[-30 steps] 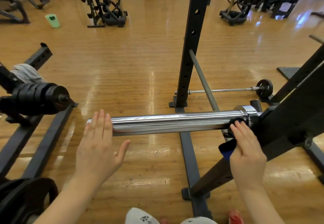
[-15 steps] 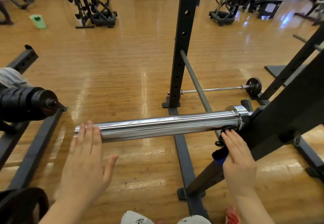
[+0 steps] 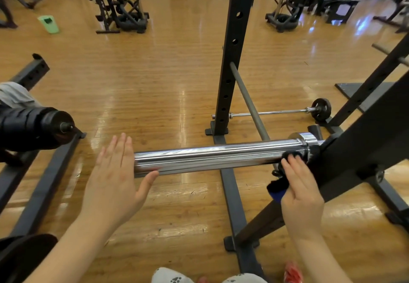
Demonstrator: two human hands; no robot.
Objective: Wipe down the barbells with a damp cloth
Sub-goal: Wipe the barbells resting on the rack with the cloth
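Note:
A shiny chrome barbell sleeve (image 3: pixel 212 156) runs across the middle, resting on the black rack at its right end. My left hand (image 3: pixel 115 178) lies flat with straight fingers over the sleeve's free left end, thumb under the bar. My right hand (image 3: pixel 298 187) presses a dark cloth with a blue edge (image 3: pixel 279 185) against the sleeve near its collar, fingers straight. Most of the cloth is hidden under that hand.
A black rack upright (image 3: pixel 232 61) stands behind the sleeve, and a slanted black beam (image 3: pixel 365 149) crosses at right. A small barbell (image 3: pixel 287 112) lies on the wood floor beyond. Another loaded black bar end (image 3: pixel 37 127) juts in at left. A green bin (image 3: pixel 48 24) stands far left.
The view has shifted, so the sleeve sits further right in frame. My left hand stays over the sleeve's left end. My right hand keeps the cloth pressed near the collar.

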